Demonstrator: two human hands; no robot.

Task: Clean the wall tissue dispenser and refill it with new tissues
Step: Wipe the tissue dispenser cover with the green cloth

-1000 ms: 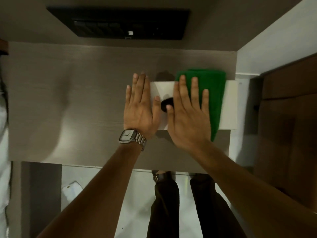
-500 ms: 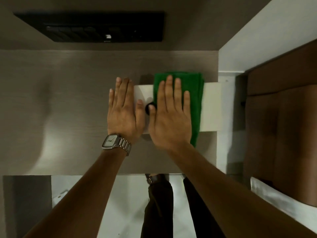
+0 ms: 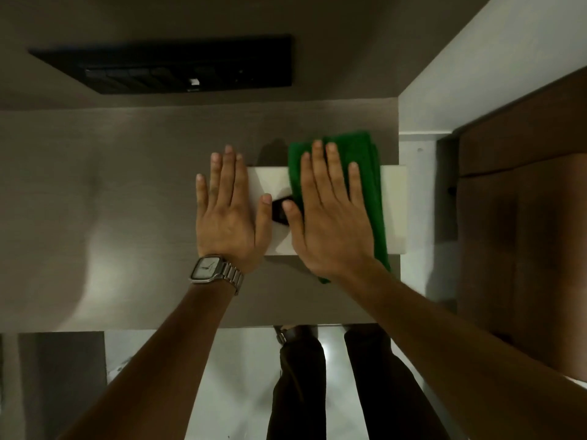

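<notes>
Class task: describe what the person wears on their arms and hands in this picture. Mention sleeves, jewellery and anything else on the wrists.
Both forearms are bare, with no sleeves in view and no gloves. The left hand has a wristwatch at its wrist: a rectangular pale dial in a silver-coloured case on a metal link bracelet. The right hand and its wrist carry nothing; no rings show on either hand.

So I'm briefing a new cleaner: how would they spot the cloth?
On the grey wall hangs a white dispenser. The cloth lies flat across its front, under the right hand. It is the only green thing there.
</notes>
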